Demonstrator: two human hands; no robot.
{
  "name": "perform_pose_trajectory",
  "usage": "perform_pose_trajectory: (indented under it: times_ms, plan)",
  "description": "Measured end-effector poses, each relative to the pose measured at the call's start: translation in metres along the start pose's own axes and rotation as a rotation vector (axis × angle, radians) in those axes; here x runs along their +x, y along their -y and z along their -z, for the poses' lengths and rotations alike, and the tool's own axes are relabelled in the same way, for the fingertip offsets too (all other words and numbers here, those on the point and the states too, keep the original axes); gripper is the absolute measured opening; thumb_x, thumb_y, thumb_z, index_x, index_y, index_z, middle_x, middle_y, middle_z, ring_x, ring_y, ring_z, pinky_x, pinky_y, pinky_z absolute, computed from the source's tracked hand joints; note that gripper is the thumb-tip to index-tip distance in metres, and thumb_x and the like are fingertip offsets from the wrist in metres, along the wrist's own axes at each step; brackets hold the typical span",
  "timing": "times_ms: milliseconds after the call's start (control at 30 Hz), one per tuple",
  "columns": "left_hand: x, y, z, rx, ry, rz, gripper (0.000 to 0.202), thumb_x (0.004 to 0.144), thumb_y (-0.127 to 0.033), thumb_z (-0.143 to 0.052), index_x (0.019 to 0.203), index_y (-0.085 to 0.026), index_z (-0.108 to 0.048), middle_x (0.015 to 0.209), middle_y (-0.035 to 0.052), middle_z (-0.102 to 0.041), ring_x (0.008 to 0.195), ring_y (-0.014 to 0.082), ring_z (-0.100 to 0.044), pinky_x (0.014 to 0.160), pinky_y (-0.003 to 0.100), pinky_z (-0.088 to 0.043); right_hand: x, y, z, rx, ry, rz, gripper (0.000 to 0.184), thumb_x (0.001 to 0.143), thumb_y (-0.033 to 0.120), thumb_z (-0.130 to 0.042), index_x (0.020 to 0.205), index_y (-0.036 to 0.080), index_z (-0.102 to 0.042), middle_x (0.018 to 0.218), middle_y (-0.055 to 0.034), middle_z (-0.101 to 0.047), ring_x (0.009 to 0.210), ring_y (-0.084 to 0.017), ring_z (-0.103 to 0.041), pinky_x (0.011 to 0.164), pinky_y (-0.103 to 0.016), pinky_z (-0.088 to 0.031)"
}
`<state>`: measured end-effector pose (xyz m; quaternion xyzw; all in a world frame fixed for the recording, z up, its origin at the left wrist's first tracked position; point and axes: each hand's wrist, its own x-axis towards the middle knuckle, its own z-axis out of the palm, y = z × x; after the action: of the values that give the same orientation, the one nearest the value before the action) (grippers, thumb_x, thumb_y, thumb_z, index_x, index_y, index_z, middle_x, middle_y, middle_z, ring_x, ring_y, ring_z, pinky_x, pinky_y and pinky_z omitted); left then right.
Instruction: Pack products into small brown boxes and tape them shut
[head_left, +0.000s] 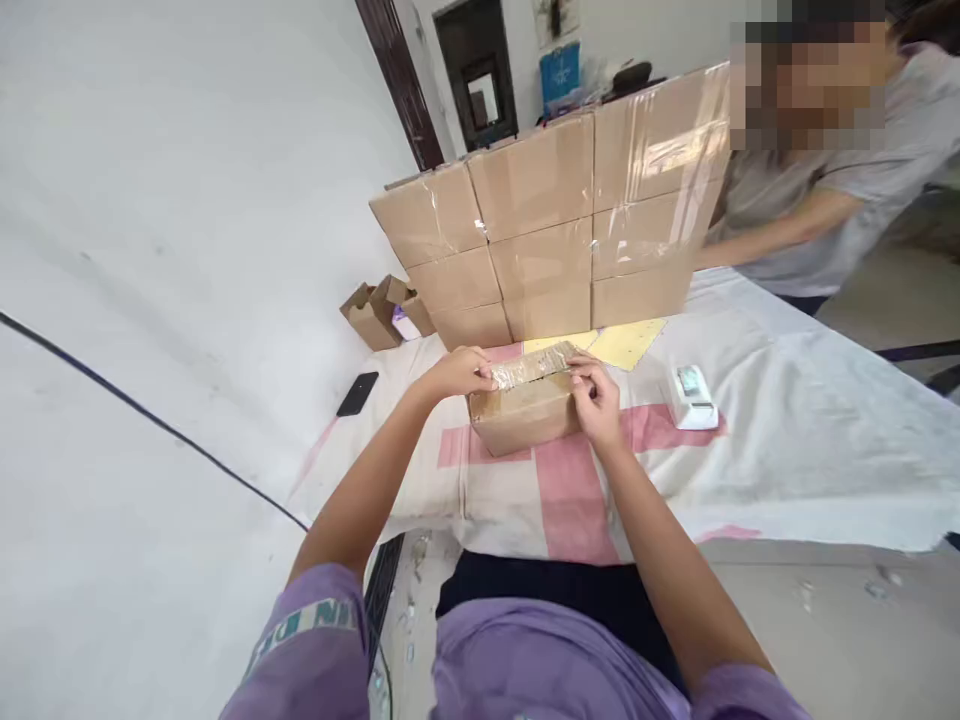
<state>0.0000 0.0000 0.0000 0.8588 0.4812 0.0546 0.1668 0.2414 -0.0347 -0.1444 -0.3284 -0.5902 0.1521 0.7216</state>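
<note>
On my feed, shiny tape [534, 368] spans the carton's [525, 422] top; it seems not yet flat.
My left hand [462, 372] pinches the tape's left end, my right hand [598, 402] its right; the carton sits on the bench [795, 430].

The hands [598, 402] partly hide the carton [525, 415]; the co-worker [780, 215], cropped at right, is blurred.

Off-white cloth [810, 440] covering table, pink bands [574, 500] running across it; small taped carton [529, 422] resting mid-table, partly over pink; taped stack of cartons [546, 262] standing behind, showing three across, three high; yellow sheets [628, 343] lying just before stack; white device [694, 400] sitting to right; black phone [358, 394] lying at left edge; open cartons [373, 322] standing left of stack
</note>
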Motion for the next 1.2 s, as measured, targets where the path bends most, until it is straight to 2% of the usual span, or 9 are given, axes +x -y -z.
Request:
perform_pose_trajectory:
  times_ms: [267, 433, 500, 533, 633, 700, 900, 1033, 1200]
  plan:
    - [0.0, 0.011, -0.006, -0.082, -0.006, 0.105, 0.027, 0.068, -0.043, -0.069, 0.064, -0.02, -0.056, 0.073, -0.0013, -0.062, 0.067, 0.0154, -0.054, 0.059, 0.027, -0.036, 0.001, 0.0, -0.002, -0.005, -0.004, -0.022, 0.01, 0.092, 0.026, -0.056, 0.084, 0.025, -0.061, 0.108, -0.0069, -0.07, 0.121, -0.027, -0.06, 0.111, -0.051, -0.042]
    - [0.004, 0.02, -0.012, -0.193, -0.012, 0.111, 0.033, 0.068, -0.043, -0.068, 0.067, -0.022, -0.043, 0.071, -0.0036, -0.054, 0.065, 0.0136, -0.048, 0.058, 0.025, -0.035, 0.0, 0.005, 0.002, 0.003, 0.023, -0.087, 0.012, 0.093, 0.031, -0.056, 0.083, 0.025, -0.059, 0.114, -0.0077, -0.068, 0.127, -0.028, -0.056, 0.113, -0.052, -0.039]
    - [0.004, 0.022, -0.014, -0.233, -0.021, 0.11, 0.033, 0.07, -0.045, -0.066, 0.07, -0.022, -0.041, 0.073, -0.0032, -0.054, 0.068, 0.0144, -0.05, 0.061, 0.026, -0.037, -0.002, 0.006, 0.007, 0.009, 0.054, -0.16, 0.017, 0.091, 0.037, -0.061, 0.102, 0.025, -0.061, 0.137, -0.0097, -0.057, 0.134, -0.029, -0.05, 0.114, -0.051, -0.038]
    - [0.004, 0.023, -0.015, -0.249, -0.029, 0.108, 0.033, 0.071, -0.045, -0.065, 0.072, -0.023, -0.041, 0.075, -0.0028, -0.054, 0.07, 0.015, -0.051, 0.063, 0.026, -0.038, -0.004, 0.006, 0.011, 0.026, 0.085, -0.209, 0.033, 0.088, 0.041, -0.065, 0.118, 0.026, -0.059, 0.148, -0.0104, -0.049, 0.137, -0.029, -0.047, 0.115, -0.05, -0.037]
    - [-0.002, 0.023, -0.019, -0.279, -0.051, 0.077, 0.037, 0.071, -0.05, -0.067, 0.084, -0.023, -0.046, 0.086, -0.0006, -0.056, 0.082, 0.0183, -0.054, 0.071, 0.029, -0.044, -0.009, 0.007, 0.019, 0.136, 0.226, -0.349, 0.087, 0.081, 0.05, -0.074, 0.153, 0.029, -0.031, 0.163, -0.0107, -0.03, 0.148, -0.029, -0.034, 0.121, -0.047, -0.029]
    - [-0.008, 0.023, -0.021, -0.302, -0.047, 0.054, 0.047, 0.069, -0.053, -0.071, 0.096, -0.022, -0.048, 0.098, 0.0022, -0.057, 0.092, 0.0216, -0.056, 0.079, 0.032, -0.046, -0.012, 0.008, 0.023, 0.218, 0.301, -0.403, 0.103, 0.079, 0.053, -0.076, 0.16, 0.03, -0.018, 0.166, -0.0094, -0.026, 0.153, -0.027, -0.024, 0.125, -0.045, -0.021]
    - [-0.017, 0.038, -0.036, -0.462, -0.033, 0.087, 0.05, 0.079, -0.055, -0.067, 0.114, -0.026, -0.046, 0.132, 0.0066, -0.051, 0.118, 0.0279, -0.052, 0.103, 0.041, -0.042, -0.013, 0.007, 0.03, 0.28, 0.407, -0.487, 0.106, 0.078, 0.055, -0.076, 0.162, 0.037, -0.013, 0.169, -0.0016, -0.017, 0.157, -0.025, -0.009, 0.128, -0.043, -0.011]
    - [-0.014, 0.044, -0.043, -0.56, -0.063, 0.081, 0.055, 0.079, -0.052, -0.066, 0.125, -0.028, -0.046, 0.14, 0.0086, -0.05, 0.131, 0.0311, -0.047, 0.111, 0.045, -0.036, -0.017, 0.003, 0.031, 0.19, 0.43, -0.497, 0.116, 0.069, 0.058, -0.083, 0.162, 0.035, -0.017, 0.164, -0.0081, -0.024, 0.154, -0.031, -0.018, 0.126, -0.048, -0.014]
    - [-0.022, 0.044, -0.056, -0.674, -0.209, 0.096, 0.063, 0.076, -0.05, -0.067, 0.132, -0.027, -0.049, 0.153, 0.0102, -0.043, 0.144, 0.0336, -0.037, 0.12, 0.045, -0.027, -0.025, 0.012, 0.032, 0.127, 0.401, -0.375, 0.124, 0.061, 0.06, -0.088, 0.161, 0.03, -0.02, 0.157, -0.0136, -0.029, 0.15, -0.034, -0.024, 0.123, -0.05, -0.02]
